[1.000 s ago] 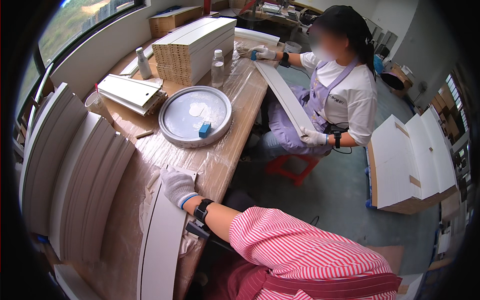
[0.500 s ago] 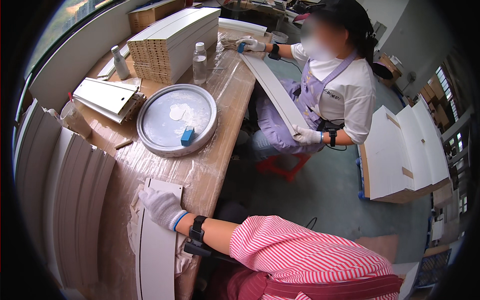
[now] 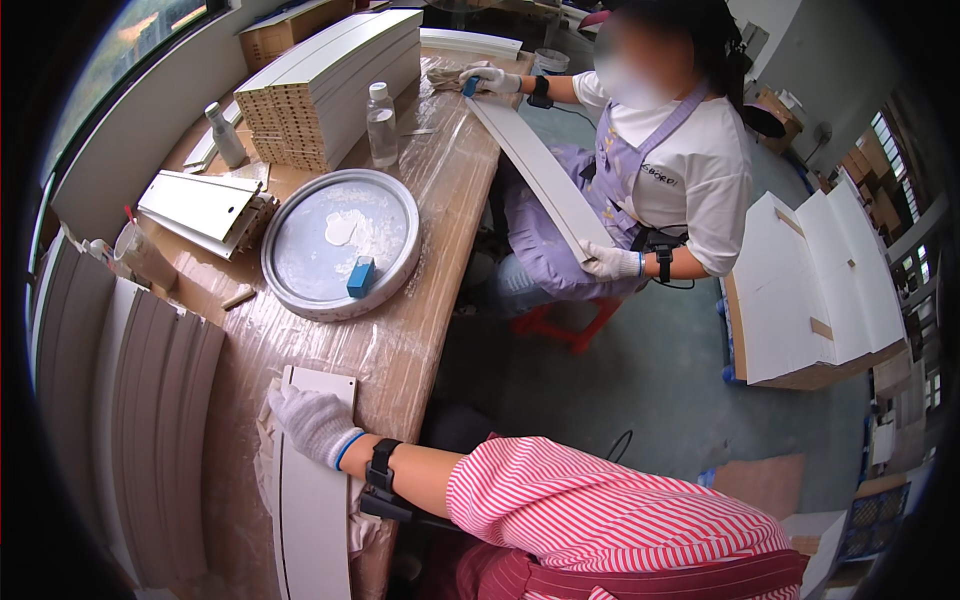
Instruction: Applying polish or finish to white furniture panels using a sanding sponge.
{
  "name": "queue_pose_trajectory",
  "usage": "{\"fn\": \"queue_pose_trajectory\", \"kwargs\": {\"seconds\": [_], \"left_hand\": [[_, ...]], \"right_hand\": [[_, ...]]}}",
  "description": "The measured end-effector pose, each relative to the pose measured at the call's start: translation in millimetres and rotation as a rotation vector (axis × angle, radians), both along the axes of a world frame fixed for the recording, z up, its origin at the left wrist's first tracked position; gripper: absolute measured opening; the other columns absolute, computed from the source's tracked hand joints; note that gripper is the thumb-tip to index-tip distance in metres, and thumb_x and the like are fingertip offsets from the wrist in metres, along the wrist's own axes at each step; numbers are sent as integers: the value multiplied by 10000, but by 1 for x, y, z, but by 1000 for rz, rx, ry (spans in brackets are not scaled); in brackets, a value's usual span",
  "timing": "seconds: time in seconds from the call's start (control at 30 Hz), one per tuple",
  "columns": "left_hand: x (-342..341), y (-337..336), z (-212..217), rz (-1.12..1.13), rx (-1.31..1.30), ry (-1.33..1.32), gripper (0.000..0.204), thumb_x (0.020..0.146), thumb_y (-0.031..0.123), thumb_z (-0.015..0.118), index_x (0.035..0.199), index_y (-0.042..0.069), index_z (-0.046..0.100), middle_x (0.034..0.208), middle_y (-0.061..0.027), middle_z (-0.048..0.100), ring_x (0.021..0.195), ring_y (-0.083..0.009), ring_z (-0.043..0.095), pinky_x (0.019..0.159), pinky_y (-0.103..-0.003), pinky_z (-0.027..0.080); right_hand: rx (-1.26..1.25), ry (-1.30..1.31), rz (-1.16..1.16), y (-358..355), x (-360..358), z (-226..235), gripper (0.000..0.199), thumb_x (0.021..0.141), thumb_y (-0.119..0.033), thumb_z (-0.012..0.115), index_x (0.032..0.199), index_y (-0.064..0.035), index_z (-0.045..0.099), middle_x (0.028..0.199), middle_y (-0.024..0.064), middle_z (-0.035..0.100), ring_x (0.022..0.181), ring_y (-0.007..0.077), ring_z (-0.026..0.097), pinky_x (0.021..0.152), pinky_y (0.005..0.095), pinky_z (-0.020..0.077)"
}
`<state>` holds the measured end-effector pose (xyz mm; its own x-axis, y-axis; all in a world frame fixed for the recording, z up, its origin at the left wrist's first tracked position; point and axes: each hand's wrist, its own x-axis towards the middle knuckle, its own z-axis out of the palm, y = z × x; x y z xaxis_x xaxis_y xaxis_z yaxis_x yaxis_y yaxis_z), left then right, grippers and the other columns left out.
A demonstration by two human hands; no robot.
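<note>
My right hand (image 3: 318,424), in a white knit glove with a blue cuff, rests on the upper end of a long white panel (image 3: 312,510). Its fingers curl together over the panel's left edge; the fingertips are partly hidden. A dark slot runs along the panel, and small holes mark its end. Under it lies a crumpled pale cloth (image 3: 266,455), showing on both sides. My left hand is out of view. Beyond my right hand, a round grey lid or shallow tub (image 3: 285,290) carries white paste (image 3: 342,229) and a blue block (image 3: 361,277).
Across the table corner a seated co-worker holds another white panel (image 3: 530,170) and a blue block (image 3: 470,87). Stacked panels (image 3: 335,85), a clear bottle (image 3: 381,128), a spray bottle (image 3: 226,138) and a cup (image 3: 146,255) stand around. Upright panels (image 3: 160,430) line the left.
The whole view has shifted slightly. My right hand keeps its place on the panel's upper end, and the blue block on the lid has not moved.
</note>
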<state>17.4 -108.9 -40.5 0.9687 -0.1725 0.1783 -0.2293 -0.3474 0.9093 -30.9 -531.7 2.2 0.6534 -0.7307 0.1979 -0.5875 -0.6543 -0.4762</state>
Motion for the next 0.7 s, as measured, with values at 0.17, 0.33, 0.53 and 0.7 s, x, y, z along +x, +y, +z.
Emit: {"fn": "queue_pose_trajectory", "kwargs": {"seconds": [0.17,0.33,0.53,0.7], "left_hand": [[1,-1,0,3,-12,10,301,956,192,619,1129,-54,622,954,-230,642,888,-354,628,816,-452,525],[2,-1,-1,4,-18,19,305,957,192,618,1138,-55,621,964,-231,644,895,-354,630,821,-451,526],[5,1,-2,9,-35,33,311,958,191,618,1149,-55,620,976,-233,647,903,-353,632,827,-450,528],[7,4,-1,5,-34,35,317,959,190,618,1158,-56,619,986,-234,649,910,-353,633,832,-449,530]], "right_hand": [[-41,-38,-54,1,1,-3,212,919,-131,544,1116,-87,609,932,91,684,780,254,720,599,424,574],[-17,-28,-21,0,1,-2,235,917,-129,543,1138,-80,607,964,101,689,775,261,720,608,427,576],[16,-39,-17,-1,-3,5,213,908,-126,555,1107,-77,613,968,115,687,782,276,719,615,432,575],[35,-71,0,-1,-3,3,172,892,-116,579,1058,-88,615,988,113,680,836,276,718,617,428,577]]}}
